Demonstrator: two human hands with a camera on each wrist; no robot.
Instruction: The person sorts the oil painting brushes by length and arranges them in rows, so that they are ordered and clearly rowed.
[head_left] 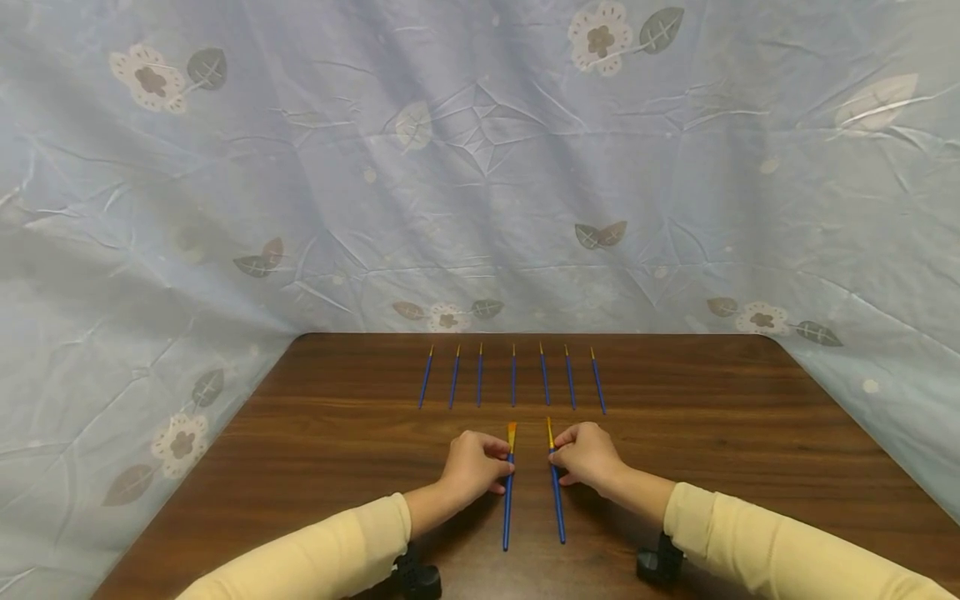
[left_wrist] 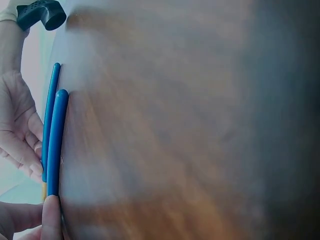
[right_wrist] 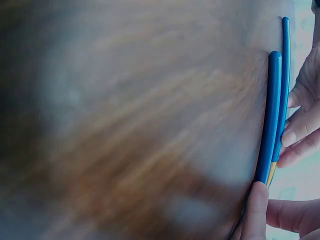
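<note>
Two blue-handled paintbrushes lie near the middle of the brown table, handles toward the person. My left hand (head_left: 474, 463) pinches the left paintbrush (head_left: 507, 508), which has a flat orange bristle tip, near the top of its handle. The right paintbrush (head_left: 558, 510) is narrower at the tip, and my right hand (head_left: 588, 457) pinches it just below its yellow ferrule. In the left wrist view the left brush's handle (left_wrist: 58, 140) runs up from the fingers. The right wrist view shows the right brush's handle (right_wrist: 270, 115) with the other brush behind it.
Several thinner blue paintbrushes (head_left: 513, 379) lie in a spaced row toward the table's far edge, tips pointing away. A pale floral cloth (head_left: 480, 183) hangs behind and beside the wooden table (head_left: 322, 417). Black wrist cameras (head_left: 660, 562) sit under both sleeves.
</note>
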